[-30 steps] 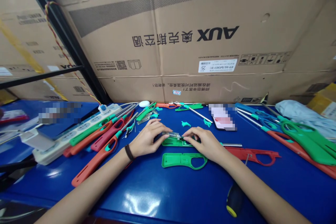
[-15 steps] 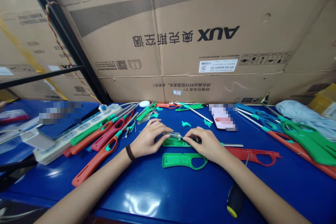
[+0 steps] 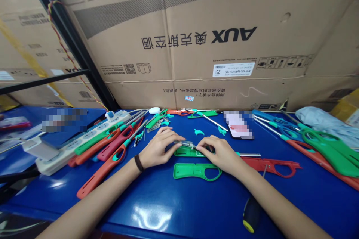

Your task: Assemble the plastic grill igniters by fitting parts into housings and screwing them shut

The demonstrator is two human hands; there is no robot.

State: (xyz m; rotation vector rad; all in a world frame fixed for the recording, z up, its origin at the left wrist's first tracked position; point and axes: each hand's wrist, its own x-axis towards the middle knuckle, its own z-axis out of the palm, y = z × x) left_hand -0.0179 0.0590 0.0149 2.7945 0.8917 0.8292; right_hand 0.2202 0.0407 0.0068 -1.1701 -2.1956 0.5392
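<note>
Between my two hands is a small clear gas tank (image 3: 185, 143) of a lighter, lying level above a green casing half (image 3: 185, 152). My left hand (image 3: 162, 147) pinches its left end between thumb and fingers. At the other end, my right hand (image 3: 217, 151) has finger and thumb closed on the dark valve tip, where a thin white wire shows. A metal tube (image 3: 250, 155) sticks out to the right from behind my right hand. Closer to me lies another green casing half (image 3: 193, 171) with a trigger loop, its hollow side up.
Several assembled lighters (image 3: 102, 171) lie beside a power strip (image 3: 56, 162) at left; more lighters (image 3: 325, 149) lie at right. A red casing half (image 3: 275, 166), a screwdriver (image 3: 250, 214), a phone (image 3: 238, 126) and turquoise triggers (image 3: 199, 132) surround my hands. Cardboard boxes (image 3: 182, 15) stand behind.
</note>
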